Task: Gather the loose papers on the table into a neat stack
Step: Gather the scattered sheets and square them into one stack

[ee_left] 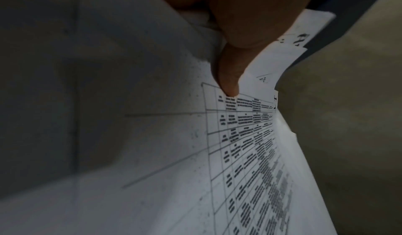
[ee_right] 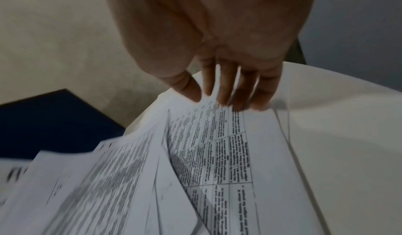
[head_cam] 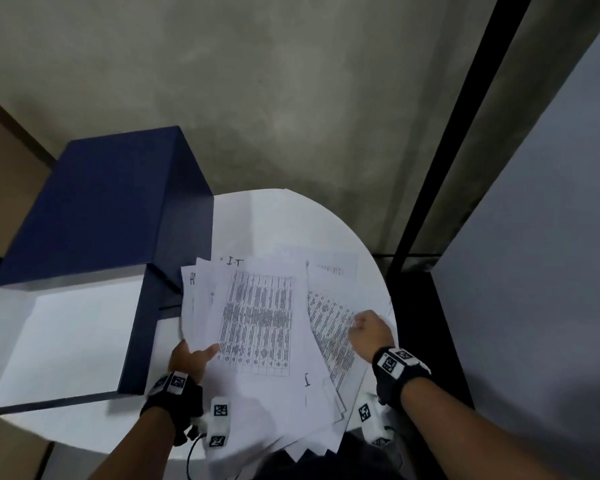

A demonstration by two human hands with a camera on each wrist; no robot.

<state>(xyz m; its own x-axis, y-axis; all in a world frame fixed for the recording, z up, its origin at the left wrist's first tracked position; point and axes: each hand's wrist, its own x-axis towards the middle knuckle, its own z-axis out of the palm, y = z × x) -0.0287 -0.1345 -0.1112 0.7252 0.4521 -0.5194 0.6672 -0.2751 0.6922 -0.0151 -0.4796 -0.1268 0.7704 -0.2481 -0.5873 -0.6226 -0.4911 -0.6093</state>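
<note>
On the round white table, a fanned bundle of papers is held by the left hand, with the thumb pressed on the top sheet and the fingers hidden under it. On this sheet a printed table with small black text is seen, too blurred to be read. Handwritten marks "I-T" and "J" are seen on the sheets. The right hand is laid on a second printed sheet with straight fingers, touching it. A matte dark blue box with a white inside stands open at the left.
</note>
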